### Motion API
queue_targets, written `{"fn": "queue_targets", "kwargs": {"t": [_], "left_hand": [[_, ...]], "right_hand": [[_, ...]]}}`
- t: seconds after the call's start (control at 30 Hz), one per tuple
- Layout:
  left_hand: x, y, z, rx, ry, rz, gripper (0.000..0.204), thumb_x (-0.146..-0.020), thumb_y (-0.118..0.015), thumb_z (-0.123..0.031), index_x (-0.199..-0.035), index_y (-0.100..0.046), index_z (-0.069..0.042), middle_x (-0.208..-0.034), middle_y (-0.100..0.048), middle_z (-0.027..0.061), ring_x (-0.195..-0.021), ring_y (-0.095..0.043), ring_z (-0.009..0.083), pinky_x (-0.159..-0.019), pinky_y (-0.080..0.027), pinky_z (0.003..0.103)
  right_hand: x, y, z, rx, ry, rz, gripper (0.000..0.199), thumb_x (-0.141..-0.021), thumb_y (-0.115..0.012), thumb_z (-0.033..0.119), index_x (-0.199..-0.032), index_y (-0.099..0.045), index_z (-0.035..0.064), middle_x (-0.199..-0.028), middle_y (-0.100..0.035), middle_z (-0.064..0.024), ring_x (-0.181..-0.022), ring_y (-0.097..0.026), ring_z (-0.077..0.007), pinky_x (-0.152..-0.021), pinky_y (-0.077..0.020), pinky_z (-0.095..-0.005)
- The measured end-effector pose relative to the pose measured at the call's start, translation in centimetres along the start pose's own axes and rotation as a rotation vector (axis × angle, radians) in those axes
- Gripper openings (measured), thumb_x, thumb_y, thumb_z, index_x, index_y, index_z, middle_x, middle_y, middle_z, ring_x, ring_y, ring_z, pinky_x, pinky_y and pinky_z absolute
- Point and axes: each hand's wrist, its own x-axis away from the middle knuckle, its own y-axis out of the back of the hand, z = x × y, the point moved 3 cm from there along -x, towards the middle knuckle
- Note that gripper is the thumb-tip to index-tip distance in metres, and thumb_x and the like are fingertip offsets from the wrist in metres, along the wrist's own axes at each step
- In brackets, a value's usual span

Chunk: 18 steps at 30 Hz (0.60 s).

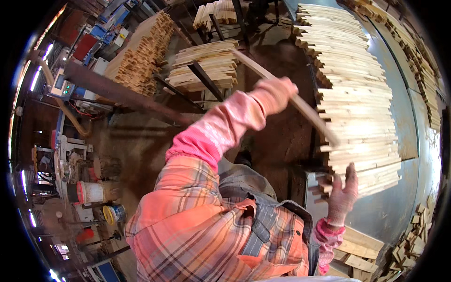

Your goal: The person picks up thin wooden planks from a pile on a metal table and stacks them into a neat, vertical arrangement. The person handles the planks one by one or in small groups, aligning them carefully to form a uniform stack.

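My left hand [278,93], reaching out from a pink sleeve, is closed round the middle of a long wooden strip [312,117]. The strip slants through the air, its near end beside a long row of pale wooden strips [354,89] on a metal table [376,218]. My right hand [343,197] is at the near end of that row, fingers and thumb apart, with nothing in it. Whether its fingertips touch the strips there, I cannot tell.
Ahead, strips lie stacked on a rack with dark metal posts [206,81]; a bigger stack [143,51] stands left of it. Offcuts [361,254] lie at the lower right. On the left are a white bucket [91,192], a yellow-rimmed bucket [114,214] and a control box [61,83].
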Motion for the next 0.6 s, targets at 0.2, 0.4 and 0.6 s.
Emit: {"fn": "queue_targets", "kwargs": {"t": [0.2,0.4,0.6], "left_hand": [[-9.6,0.0,30.2,-0.165,0.389,0.061,0.033,-0.096,-0.051,-0.005,-0.123,-0.067,-0.016,-0.128,-0.066,0.0163,-0.120,-0.064,0.0369,-0.102,-0.053,0.046],[-11.4,-6.5,51.8,-0.288,0.559,0.373,0.032,-0.099,-0.056,-0.008,-0.129,-0.066,-0.004,-0.129,-0.068,0.0167,-0.119,-0.066,0.0312,-0.101,-0.055,0.042],[-9.8,-12.6,61.1,-0.352,0.598,0.649,0.039,-0.104,-0.046,-0.011,-0.141,-0.058,-0.006,-0.143,-0.058,0.0162,-0.133,-0.054,0.0291,-0.112,-0.044,0.041]], "right_hand": [[-3.4,-10.2,3.4,-0.241,-0.464,0.218,0.053,-0.096,-0.064,0.002,-0.147,-0.052,-0.0035,-0.142,-0.060,-0.0218,-0.125,-0.062,-0.0284,-0.102,-0.0522,-0.0373],[-7.6,-20.7,9.4,-0.078,-0.390,0.519,0.049,-0.087,-0.070,0.006,-0.135,-0.062,-0.0039,-0.127,-0.069,-0.0212,-0.119,-0.067,-0.0326,-0.104,-0.0520,-0.0402],[-12.1,-27.0,12.6,0.161,-0.534,0.742,0.050,-0.091,-0.068,0.003,-0.140,-0.059,-0.0023,-0.131,-0.069,-0.0185,-0.121,-0.067,-0.0252,-0.102,-0.0520,-0.0336]]}}
